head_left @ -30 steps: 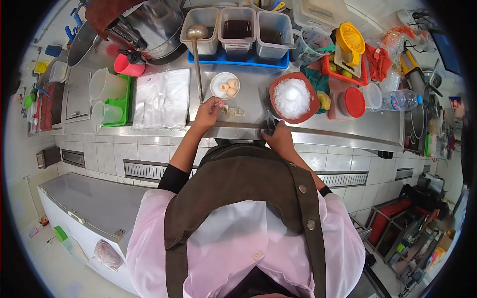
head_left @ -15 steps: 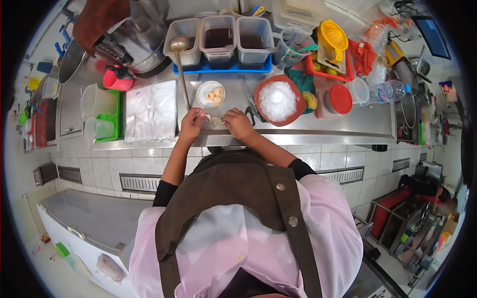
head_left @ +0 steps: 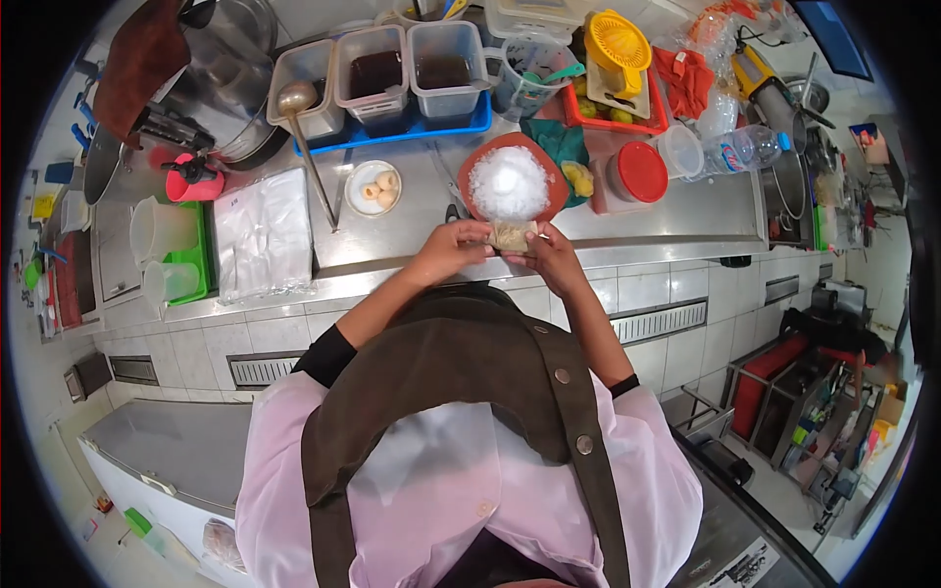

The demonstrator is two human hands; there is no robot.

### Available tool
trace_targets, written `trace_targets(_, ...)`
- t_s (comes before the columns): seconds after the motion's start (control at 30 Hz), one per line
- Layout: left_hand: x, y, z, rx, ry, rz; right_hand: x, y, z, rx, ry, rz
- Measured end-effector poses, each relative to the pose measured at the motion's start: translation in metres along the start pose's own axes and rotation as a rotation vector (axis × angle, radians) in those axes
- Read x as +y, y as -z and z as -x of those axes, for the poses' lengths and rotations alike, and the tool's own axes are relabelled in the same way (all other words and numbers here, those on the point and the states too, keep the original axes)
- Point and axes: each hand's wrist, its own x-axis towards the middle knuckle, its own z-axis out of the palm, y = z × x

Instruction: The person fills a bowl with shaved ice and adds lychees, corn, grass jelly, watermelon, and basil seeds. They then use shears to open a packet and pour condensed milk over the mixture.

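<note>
Head camera is showing both hands working at the front edge of a steel worktop. The left hand is pinching the left end of a small beige packet; its grip is closing on that end with thumb and fingers. The right hand is gripping the opposite end, its fingertips pressing there as well. The packet is sitting between the two hands, directly in front of a reddish-brown bowl; contact between packet and bowl cannot be determined. White crushed ice is filling the bowl. Scissors are lying just left of the bowl, partly hidden. Further left, a white dish is holding pale, round pieces of fruit. A ladle is leaning beyond the dish, its handle end reaching down to the worktop. Flat clear plastic bags are lying left of the ladle. Right of the bowl, a green cloth is lying, with a red-lidded container standing farther along and a plastic bottle lying beyond it.
</note>
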Motion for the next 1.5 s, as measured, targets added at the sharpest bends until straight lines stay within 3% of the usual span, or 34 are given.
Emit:
trace_targets(0.2, 0.003, -0.008, -0.018, 0.227, -0.021, -0.408, -0.006, 0.003, -0.015, 0.175, -0.161, -0.159)
trace_targets(0.3, 0.002, -0.012, -0.024, 0.263, -0.092, -0.622, -0.012, -0.001, -0.013, 0.241, -0.122, -0.015)
trace_targets(0.4, 0.011, -0.014, -0.027, 0.284, -0.318, -0.882, -0.012, 0.006, -0.011, 0.204, -0.01, 0.243)
trace_targets(0.5, 0.019, -0.015, -0.036, 0.316, -0.552, -1.036, -0.005, 0.019, -0.018, 0.188, 0.18, 0.847)
trace_targets(0.53, 0.019, -0.016, -0.037, 0.33, -0.618, -1.067, -0.003, 0.021, -0.019, 0.216, 0.274, 0.903)
trace_targets(0.63, 0.025, -0.019, -0.038, 0.282, -0.365, -1.068, -0.013, 0.01, -0.018, 0.255, 0.557, 1.07)
trace_targets(0.7, 0.027, -0.019, -0.04, 0.297, -0.347, -1.124, -0.019, 0.011, -0.022, 0.218, 0.739, 1.19)
trace_targets(0.8, 0.028, -0.015, -0.046, 0.256, -0.479, -1.19, -0.023, 0.006, -0.023, 0.219, 0.656, 1.204)
trace_targets(0.93, 0.03, -0.013, -0.052, 0.138, -0.588, -1.244, -0.011, 0.011, -0.033, 0.191, 0.734, 1.131)
trace_targets(1.13, 0.016, -0.007, -0.059, 0.16, -0.461, -1.185, -0.019, -0.003, -0.027, 0.151, 0.633, 1.202)
trace_targets(1.2, 0.012, -0.009, -0.059, 0.133, -0.498, -1.19, -0.016, 0.002, -0.032, 0.139, 0.623, 1.279)
trace_targets(1.33, 0.023, -0.002, -0.061, 0.109, -0.577, -1.267, -0.011, 0.006, -0.033, 0.169, 0.579, 1.291)
trace_targets(1.5, 0.025, -0.01, -0.058, 0.13, -0.475, -1.152, -0.01, 0.002, -0.036, 0.282, 0.528, 1.242)
